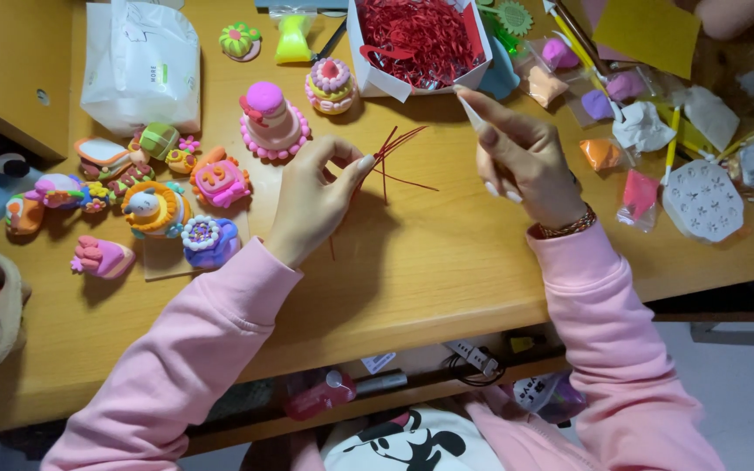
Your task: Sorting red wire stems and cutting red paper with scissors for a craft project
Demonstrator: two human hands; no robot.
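- The left hand (311,202) is pinching red paper shreds (392,150) in its fingers, strands fanning rightward.
- The right hand (525,159), just below the white shred box (366,63), is gripping a thin white tool (467,111), nearer that box.

wooden desk (447,262) crowded with clay craft

left of the white box of red paper shreds (416,39) stand small clay cakes (272,122) and a white wipes pack (141,65); right of it lie clay bags (604,153) and a white mould (702,201).
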